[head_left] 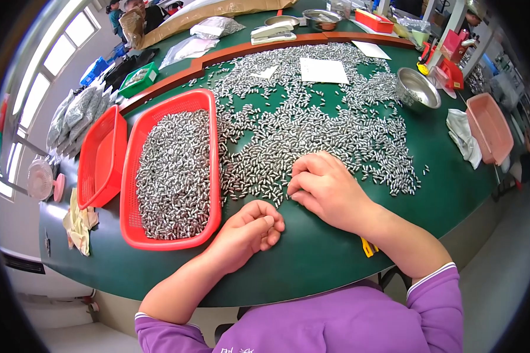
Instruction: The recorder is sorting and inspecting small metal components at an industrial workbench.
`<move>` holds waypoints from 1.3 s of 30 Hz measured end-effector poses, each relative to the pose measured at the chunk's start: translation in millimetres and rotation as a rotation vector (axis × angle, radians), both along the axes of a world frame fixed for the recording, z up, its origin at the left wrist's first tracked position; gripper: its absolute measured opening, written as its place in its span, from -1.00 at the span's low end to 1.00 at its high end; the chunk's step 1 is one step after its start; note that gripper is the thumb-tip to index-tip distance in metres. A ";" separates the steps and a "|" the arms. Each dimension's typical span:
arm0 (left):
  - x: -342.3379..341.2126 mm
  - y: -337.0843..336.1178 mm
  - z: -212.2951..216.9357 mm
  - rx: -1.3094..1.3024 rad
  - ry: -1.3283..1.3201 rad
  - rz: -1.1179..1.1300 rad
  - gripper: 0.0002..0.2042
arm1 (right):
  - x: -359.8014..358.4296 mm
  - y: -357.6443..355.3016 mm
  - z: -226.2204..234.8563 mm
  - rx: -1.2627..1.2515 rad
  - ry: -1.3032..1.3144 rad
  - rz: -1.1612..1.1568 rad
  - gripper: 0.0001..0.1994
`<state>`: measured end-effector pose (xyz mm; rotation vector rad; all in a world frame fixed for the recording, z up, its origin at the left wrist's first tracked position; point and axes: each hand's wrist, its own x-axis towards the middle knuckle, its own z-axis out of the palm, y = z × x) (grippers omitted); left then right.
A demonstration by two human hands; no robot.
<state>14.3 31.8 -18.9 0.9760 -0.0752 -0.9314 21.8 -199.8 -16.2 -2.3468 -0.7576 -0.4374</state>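
Note:
Small shiny silver, bullet-shaped metal pieces lie in a wide loose layer over the green table. My right hand is at the near edge of this layer, its fingers bent and drawn together among the pieces; what they pinch, if anything, is hidden. Palm turned inward, my left hand rests on the table just left of it, with its fingers curled and the thumb over them. Whether it holds any pieces cannot be seen. Beside my left forearm stands a red plastic basket, filled with a heap of the same metal pieces.
Another red basket stands at the left, with a crumpled yellowish glove near it. White paper lies on the pieces. A metal bowl and pink tray stand right. A brown wooden strip crosses behind; a yellow tool lies near my right forearm.

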 end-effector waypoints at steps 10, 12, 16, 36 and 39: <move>-1.5 0.2 1.3 0.014 -0.006 -0.067 -0.83 | -13.9 7.6 9.4 0.326 0.306 0.241 -0.88; -1.9 0.2 1.6 0.022 -0.006 -0.064 -0.83 | -14.5 8.3 9.7 0.328 0.310 0.238 -0.87; -1.6 0.2 0.8 0.018 -0.013 -0.067 -0.84 | -15.2 8.9 7.8 0.341 0.324 0.238 -0.87; 0.3 -1.3 -0.3 0.033 -0.057 -0.034 -0.88 | -11.6 4.2 10.8 0.217 -0.037 0.192 -0.75; -0.3 -0.2 -1.6 0.022 -0.061 -0.036 -0.87 | -12.4 5.8 8.2 0.233 -0.040 0.212 -0.74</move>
